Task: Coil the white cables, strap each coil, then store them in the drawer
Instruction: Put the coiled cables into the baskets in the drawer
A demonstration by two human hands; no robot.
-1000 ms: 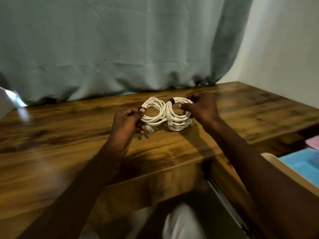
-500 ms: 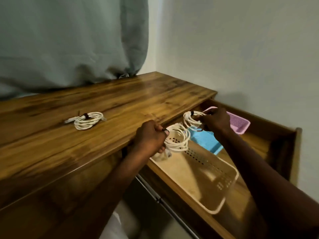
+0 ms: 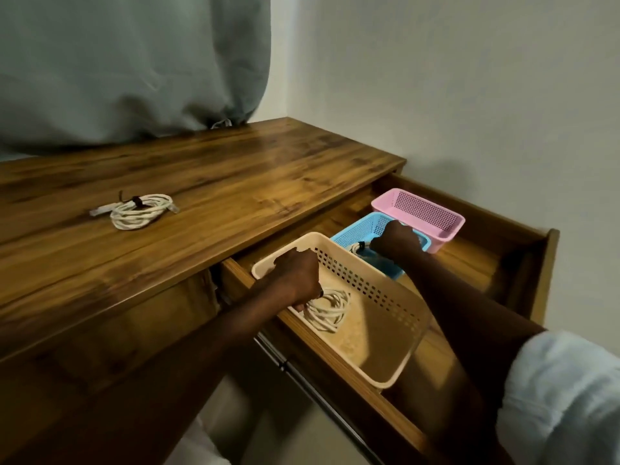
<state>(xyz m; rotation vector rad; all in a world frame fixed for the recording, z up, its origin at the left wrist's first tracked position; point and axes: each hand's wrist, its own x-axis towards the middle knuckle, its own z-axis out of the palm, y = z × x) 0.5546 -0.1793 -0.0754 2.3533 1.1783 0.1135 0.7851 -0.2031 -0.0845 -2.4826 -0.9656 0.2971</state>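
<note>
White cable makes up three coils that we can count from the head camera. One strapped coil lies on the wooden desk top, its long axis running left to right, with a plug end pointing left and a dark strap near its upper left. Our left hand reaches down into the beige basket, fingers curled around a second coil that sits on the basket floor, its oval stretching toward the lower right. Our right hand is inside the blue basket, fingers bent over a third coil, of which only a small part and a dark strap show; we cannot tell which way it points.

Three baskets sit in a row in the open drawer: beige nearest, blue in the middle, and a pink basket farthest back. We see no readable writing or brand anywhere. A grey-green curtain hangs behind the desk, and a pale sleeve covers our right upper arm.
</note>
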